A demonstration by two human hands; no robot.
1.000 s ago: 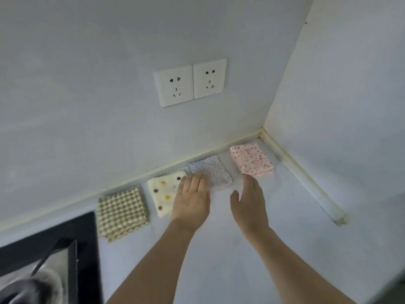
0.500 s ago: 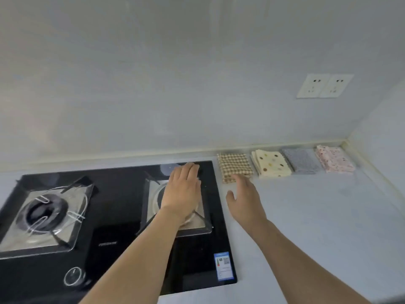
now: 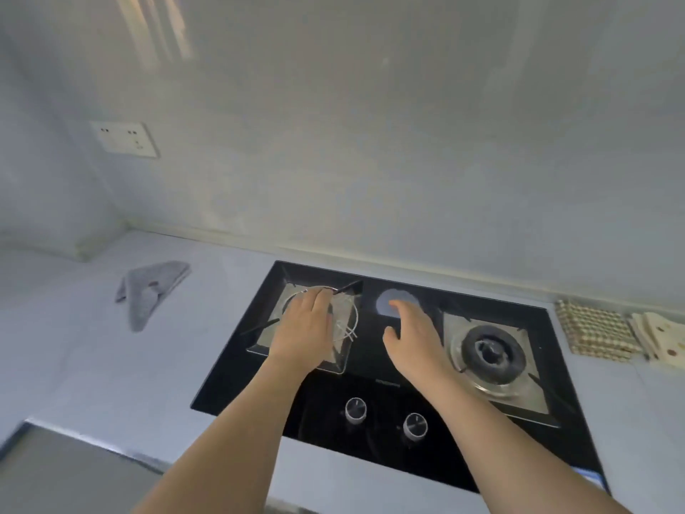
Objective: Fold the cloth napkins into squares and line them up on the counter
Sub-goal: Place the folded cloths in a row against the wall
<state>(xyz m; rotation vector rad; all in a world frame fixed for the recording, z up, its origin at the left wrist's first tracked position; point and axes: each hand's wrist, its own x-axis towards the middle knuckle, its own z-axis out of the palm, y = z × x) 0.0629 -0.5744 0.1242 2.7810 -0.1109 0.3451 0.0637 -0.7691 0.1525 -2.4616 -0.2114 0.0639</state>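
With both hands (image 3: 307,328) empty, fingers relaxed apart, reach to 10 o'clock and lift the unfolded grey napkin (image 3: 152,291) by its corners.

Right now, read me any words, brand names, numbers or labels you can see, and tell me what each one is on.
Nothing here can be read.
Brand mark on the front of the black hob: small pale lettering, too blurred to read.
Blue sticker at the hob's near right corner: mostly hidden by an arm, unreadable.
Knobs: pointer lines only, no numbers visible.
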